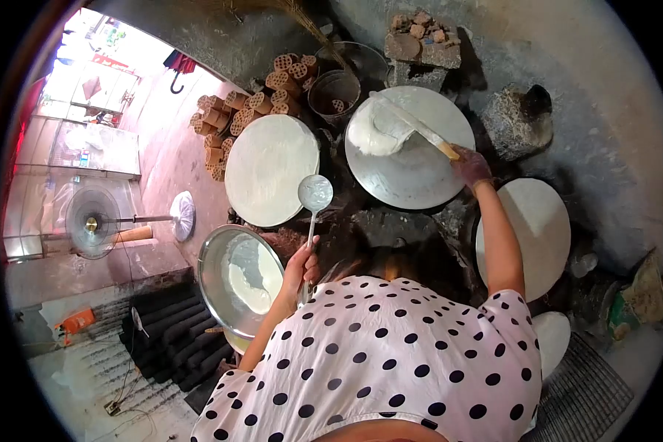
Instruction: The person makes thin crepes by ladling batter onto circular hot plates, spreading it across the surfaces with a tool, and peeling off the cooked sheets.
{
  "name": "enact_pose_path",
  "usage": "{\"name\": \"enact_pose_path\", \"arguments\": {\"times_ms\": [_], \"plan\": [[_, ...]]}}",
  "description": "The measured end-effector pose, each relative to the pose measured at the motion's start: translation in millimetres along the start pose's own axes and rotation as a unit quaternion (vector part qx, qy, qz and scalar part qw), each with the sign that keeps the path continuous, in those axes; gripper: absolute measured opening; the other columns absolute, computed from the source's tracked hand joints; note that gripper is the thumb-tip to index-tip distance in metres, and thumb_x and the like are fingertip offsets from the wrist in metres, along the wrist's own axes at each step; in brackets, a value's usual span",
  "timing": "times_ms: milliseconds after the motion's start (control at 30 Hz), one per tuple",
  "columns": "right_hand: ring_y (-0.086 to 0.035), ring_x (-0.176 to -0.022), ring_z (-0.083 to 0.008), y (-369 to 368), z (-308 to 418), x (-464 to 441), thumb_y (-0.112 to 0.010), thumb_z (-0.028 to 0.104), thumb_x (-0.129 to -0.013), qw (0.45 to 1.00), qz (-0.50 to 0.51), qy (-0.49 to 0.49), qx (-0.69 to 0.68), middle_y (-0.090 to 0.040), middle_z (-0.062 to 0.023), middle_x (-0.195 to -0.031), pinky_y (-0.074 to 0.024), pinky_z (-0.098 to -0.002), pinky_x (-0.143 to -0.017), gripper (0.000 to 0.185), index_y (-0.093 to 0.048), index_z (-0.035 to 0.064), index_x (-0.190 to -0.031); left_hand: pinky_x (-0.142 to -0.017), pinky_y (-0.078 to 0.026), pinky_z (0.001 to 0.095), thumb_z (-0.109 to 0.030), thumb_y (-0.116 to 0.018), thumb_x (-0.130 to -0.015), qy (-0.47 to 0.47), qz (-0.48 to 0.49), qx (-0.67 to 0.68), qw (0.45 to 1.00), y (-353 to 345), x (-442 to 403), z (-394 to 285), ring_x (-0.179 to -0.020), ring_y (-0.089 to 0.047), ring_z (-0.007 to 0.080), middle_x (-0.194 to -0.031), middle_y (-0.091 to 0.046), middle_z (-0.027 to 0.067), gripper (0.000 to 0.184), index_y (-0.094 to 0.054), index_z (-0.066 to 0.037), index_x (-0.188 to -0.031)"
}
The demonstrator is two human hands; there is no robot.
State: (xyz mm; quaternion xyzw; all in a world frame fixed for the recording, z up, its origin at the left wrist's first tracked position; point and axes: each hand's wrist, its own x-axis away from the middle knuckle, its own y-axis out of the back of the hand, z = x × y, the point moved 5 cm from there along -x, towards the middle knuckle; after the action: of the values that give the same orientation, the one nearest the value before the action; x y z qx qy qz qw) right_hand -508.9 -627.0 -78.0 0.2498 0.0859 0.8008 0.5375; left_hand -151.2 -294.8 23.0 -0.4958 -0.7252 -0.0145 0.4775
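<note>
My left hand [302,267] is closed around the handle of a metal ladle [316,193], whose round bowl points away from me, wet with white residue. Below and left of it stands a wide metal basin [208,274] with white batter [256,283] inside. My right hand [471,167], darker as if gloved, grips the wooden handle of a long flat spreader [414,124]. The spreader lies across a round griddle [401,188]. Thick white batter [372,135] sits on the griddle's left part, against the blade.
A second round griddle [272,169], covered in white, stands left; another white-covered round [534,239] is at right. Behind are stacked perforated briquettes [258,102] and a bucket [334,96]. A fan [92,223] and dark cylindrical rolls [173,331] lie left, a wire rack [582,390] lower right.
</note>
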Motion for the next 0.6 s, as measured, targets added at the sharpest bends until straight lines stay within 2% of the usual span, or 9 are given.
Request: {"name": "enact_pose_path", "arguments": {"times_ms": [100,200,233,300,400,467,500,533,600], "plan": [[-0.060,-0.105,-0.0282,-11.0,20.2,6.6,-0.065,0.029,-0.082,0.963,0.057,-0.016,0.264,-0.063,-0.0137,-0.116,-0.0456,-0.0358,-0.092,0.045,-0.057,0.0270,-0.127,-0.034,-0.029,0.0201,-0.022,-0.039,-0.100,0.001,0.005,0.010,1.000,3.4,1.3,6.7,-0.038,-0.030,0.0031,-0.058,-0.033,-0.0076,0.029,-0.049,-0.013,-0.126],[-0.059,-0.106,-0.0301,2.0,-18.7,7.6,-0.064,0.032,-0.082,0.959,0.166,0.069,0.217,-0.060,-0.0142,-0.120,-0.0446,-0.0372,-0.094,0.048,-0.054,0.0286,-0.129,-0.038,-0.027,0.0209,-0.022,-0.038,-0.100,0.001,0.006,0.018,1.000,7.0,6.1,15.5,-0.040,-0.029,0.0060,-0.059,-0.032,-0.0055,0.033,-0.045,-0.015,-0.131],[-0.063,-0.102,-0.0247,12.5,-22.8,5.1,-0.066,0.018,-0.077,0.955,0.118,0.110,0.249,-0.065,-0.0098,-0.112,-0.0479,-0.0327,-0.087,0.044,-0.062,0.0213,-0.121,-0.038,-0.027,0.0210,-0.022,-0.037,-0.100,-0.001,-0.006,0.022,1.000,7.9,8.4,19.5,-0.041,-0.029,0.0062,-0.059,-0.032,-0.0053,0.033,-0.045,-0.015,-0.131],[-0.063,-0.101,-0.0247,15.3,-65.4,-37.4,-0.065,0.016,-0.077,0.973,0.077,0.105,0.188,-0.065,-0.0103,-0.112,-0.0479,-0.0325,-0.087,0.044,-0.062,0.0204,-0.121,-0.038,-0.027,0.0216,-0.022,-0.037,-0.100,0.010,-0.019,0.066,0.998,13.2,13.5,28.9,-0.041,-0.030,0.0064,-0.059,-0.033,-0.0051,0.033,-0.046,-0.015,-0.131],[-0.063,-0.097,-0.0242,17.2,17.1,-12.9,-0.065,0.015,-0.078,0.976,-0.015,-0.008,0.218,-0.065,-0.0114,-0.112,-0.0479,-0.0321,-0.087,0.046,-0.060,0.0173,-0.123,-0.037,-0.027,0.0219,-0.022,-0.038,-0.100,0.014,-0.026,0.051,0.998,15.1,18.3,38.5,-0.041,-0.030,0.0064,-0.059,-0.033,-0.0052,0.033,-0.046,-0.015,-0.131],[-0.063,-0.097,-0.0248,-2.5,5.0,-20.6,-0.066,0.016,-0.078,0.950,0.119,0.047,0.286,-0.064,-0.0116,-0.113,-0.0480,-0.0327,-0.088,0.046,-0.059,0.0161,-0.124,-0.037,-0.027,0.0222,-0.022,-0.037,-0.100,0.018,-0.040,0.043,0.998,15.2,26.4,40.1,-0.040,-0.030,0.0064,-0.059,-0.033,-0.0053,0.033,-0.046,-0.015,-0.131],[-0.063,-0.101,-0.0262,5.3,-15.3,-14.0,-0.065,0.018,-0.079,0.975,0.162,0.084,0.126,-0.064,-0.0110,-0.114,-0.0481,-0.0331,-0.089,0.045,-0.059,0.0160,-0.123,-0.037,-0.027,0.0222,-0.022,-0.037,-0.100,0.010,-0.042,0.051,0.998,15.7,30.9,42.5,-0.040,-0.030,0.0063,-0.059,-0.033,-0.0053,0.033,-0.045,-0.015,-0.131],[-0.063,-0.101,-0.0262,12.9,-8.9,-9.5,-0.065,0.018,-0.079,0.974,0.166,0.088,0.129,-0.064,-0.0110,-0.114,-0.0481,-0.0331,-0.089,0.045,-0.059,0.0160,-0.123,-0.037,-0.027,0.0222,-0.022,-0.037,-0.100,0.001,-0.044,0.061,0.997,16.9,34.3,45.2,-0.040,-0.030,0.0062,-0.059,-0.033,-0.0054,0.033,-0.045,-0.015,-0.131],[-0.063,-0.100,-0.0254,27.8,12.2,-2.1,-0.066,0.019,-0.078,0.934,0.178,0.071,0.301,-0.064,-0.0109,-0.113,-0.0485,-0.0331,-0.088,0.045,-0.059,0.0151,-0.123,-0.037,-0.028,0.0220,-0.022,-0.037,-0.100,-0.006,-0.039,0.061,0.997,21.7,39.1,49.0,-0.041,-0.029,0.0061,-0.060,-0.033,-0.0057,0.033,-0.044,-0.015,-0.132]]}}
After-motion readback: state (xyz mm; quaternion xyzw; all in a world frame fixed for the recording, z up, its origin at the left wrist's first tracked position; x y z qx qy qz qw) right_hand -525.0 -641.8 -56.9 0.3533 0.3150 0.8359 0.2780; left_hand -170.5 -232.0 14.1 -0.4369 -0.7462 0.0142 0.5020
